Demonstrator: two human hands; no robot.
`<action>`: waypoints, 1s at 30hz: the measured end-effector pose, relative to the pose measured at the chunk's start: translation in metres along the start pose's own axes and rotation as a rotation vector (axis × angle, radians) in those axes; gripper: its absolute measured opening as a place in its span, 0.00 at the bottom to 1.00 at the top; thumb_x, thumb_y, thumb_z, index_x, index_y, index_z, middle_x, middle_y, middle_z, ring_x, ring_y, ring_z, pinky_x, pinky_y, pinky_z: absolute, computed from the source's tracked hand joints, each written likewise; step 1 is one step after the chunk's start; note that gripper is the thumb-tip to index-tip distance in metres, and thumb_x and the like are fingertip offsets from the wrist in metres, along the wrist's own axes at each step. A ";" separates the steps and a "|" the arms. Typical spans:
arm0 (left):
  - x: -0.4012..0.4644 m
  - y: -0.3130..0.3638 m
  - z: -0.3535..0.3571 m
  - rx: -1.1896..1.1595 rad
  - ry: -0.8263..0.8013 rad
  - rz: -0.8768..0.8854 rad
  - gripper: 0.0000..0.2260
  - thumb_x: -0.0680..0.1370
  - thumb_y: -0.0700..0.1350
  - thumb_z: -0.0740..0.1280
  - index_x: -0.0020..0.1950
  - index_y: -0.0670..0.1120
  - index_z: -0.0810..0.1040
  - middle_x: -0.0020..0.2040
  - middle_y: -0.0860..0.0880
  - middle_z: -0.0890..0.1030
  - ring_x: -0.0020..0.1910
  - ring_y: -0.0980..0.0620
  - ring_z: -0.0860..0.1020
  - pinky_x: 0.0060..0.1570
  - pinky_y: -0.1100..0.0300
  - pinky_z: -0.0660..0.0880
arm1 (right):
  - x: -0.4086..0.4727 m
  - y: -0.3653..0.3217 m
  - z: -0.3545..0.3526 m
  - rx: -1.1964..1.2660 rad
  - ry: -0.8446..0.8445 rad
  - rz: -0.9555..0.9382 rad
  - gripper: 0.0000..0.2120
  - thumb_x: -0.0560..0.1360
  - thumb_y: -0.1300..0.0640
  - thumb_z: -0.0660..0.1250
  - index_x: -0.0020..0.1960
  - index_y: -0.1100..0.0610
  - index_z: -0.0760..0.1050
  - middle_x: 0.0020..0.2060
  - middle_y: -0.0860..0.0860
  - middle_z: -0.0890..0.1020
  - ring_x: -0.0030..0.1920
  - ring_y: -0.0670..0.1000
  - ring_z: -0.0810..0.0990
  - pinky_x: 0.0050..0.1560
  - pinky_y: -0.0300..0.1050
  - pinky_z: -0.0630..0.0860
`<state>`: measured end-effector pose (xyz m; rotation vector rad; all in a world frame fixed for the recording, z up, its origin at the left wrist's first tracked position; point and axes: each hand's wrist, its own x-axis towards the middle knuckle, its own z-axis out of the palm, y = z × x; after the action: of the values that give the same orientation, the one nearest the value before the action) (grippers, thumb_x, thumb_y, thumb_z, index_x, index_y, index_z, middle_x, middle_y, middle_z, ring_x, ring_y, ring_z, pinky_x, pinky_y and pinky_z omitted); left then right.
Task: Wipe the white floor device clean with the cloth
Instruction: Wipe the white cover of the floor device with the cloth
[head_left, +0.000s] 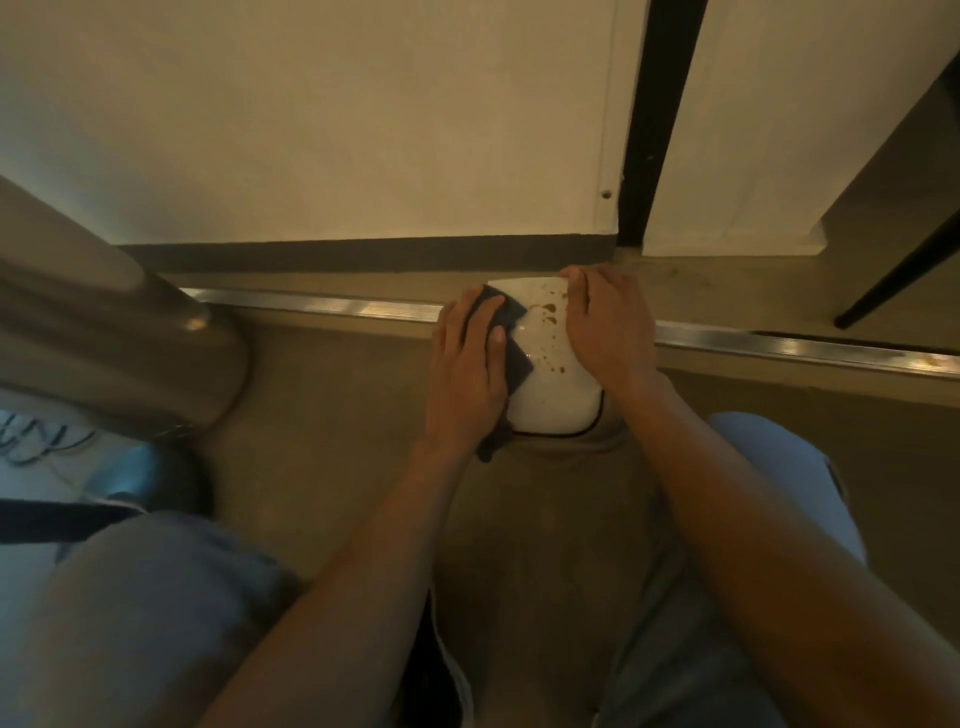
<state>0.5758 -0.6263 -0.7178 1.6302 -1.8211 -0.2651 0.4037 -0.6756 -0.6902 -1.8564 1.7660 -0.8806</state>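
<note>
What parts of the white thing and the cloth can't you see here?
- White device, head view: left edge under the cloth and left hand; right edge under the right hand.
- Cloth: mostly covered by the left hand.
- Brown spots: too blurred to identify.

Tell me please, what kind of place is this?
Probably an indoor doorway or threshold, seen from floor level. A metal floor strip runs across the floor, a pale wall with a dark baseboard stands behind it, and the white floor device sits by the strip.
</note>
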 end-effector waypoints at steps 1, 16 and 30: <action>0.015 -0.002 -0.001 0.008 -0.006 -0.016 0.15 0.86 0.45 0.55 0.70 0.45 0.73 0.72 0.45 0.70 0.72 0.46 0.67 0.73 0.50 0.64 | 0.000 0.001 0.002 -0.003 -0.001 -0.001 0.16 0.85 0.53 0.51 0.58 0.57 0.77 0.52 0.56 0.80 0.55 0.55 0.76 0.56 0.49 0.71; 0.012 -0.013 -0.007 -0.047 -0.055 0.072 0.15 0.84 0.46 0.61 0.69 0.44 0.73 0.73 0.45 0.69 0.74 0.47 0.66 0.74 0.50 0.63 | 0.003 0.011 0.010 -0.005 0.054 -0.040 0.16 0.85 0.53 0.52 0.59 0.55 0.77 0.52 0.52 0.80 0.53 0.48 0.74 0.54 0.40 0.67; 0.030 -0.015 -0.013 -0.116 -0.069 0.019 0.12 0.85 0.44 0.57 0.64 0.47 0.77 0.67 0.48 0.74 0.68 0.51 0.71 0.71 0.54 0.66 | 0.004 0.011 0.012 -0.024 0.064 -0.039 0.17 0.85 0.53 0.51 0.58 0.56 0.77 0.52 0.52 0.80 0.52 0.47 0.72 0.55 0.39 0.64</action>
<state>0.5955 -0.6540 -0.7060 1.5394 -1.8364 -0.4157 0.4047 -0.6816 -0.7059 -1.9037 1.7914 -0.9466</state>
